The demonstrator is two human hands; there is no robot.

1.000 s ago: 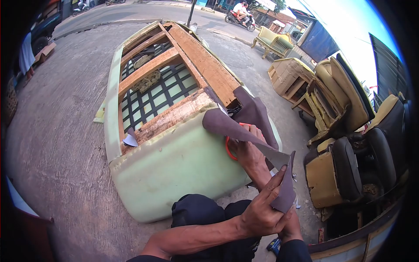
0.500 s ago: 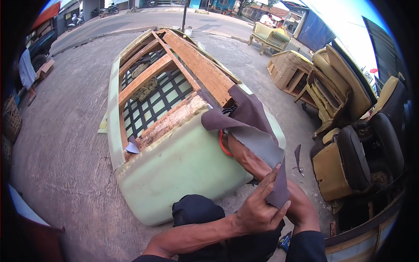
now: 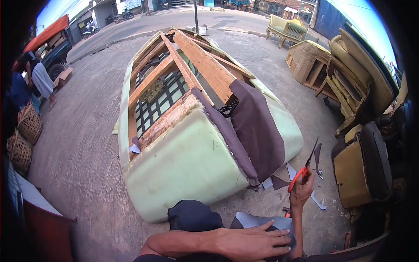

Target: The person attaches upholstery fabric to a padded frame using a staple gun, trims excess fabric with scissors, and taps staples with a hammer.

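My right hand (image 3: 301,192) is closed around the orange handles of a pair of scissors (image 3: 297,178), their dark blades pointing up. Fingers outstretched, my left hand (image 3: 264,241) rests flat on a piece of upholstery fabric (image 3: 253,220) over my lap, its grey backing partly showing. In front of me lies a furniture frame (image 3: 192,183) with pale green foam on its near end, bare wood beams and black webbing. Dark purple upholstery (image 3: 257,126) covers part of the foam at its right corner.
Fabric scraps (image 3: 279,182) litter the concrete right of the frame. Worn seats (image 3: 362,166) and a stripped chair stand on the right, with a green bench (image 3: 286,29) behind. Woven baskets (image 3: 29,124) and people (image 3: 41,78) are at the left. A road runs across the back.
My left hand has let go of the fabric flap it pinched near the foam and lies on a piece lower down. The scissors have come out from beneath the fabric, to the right.
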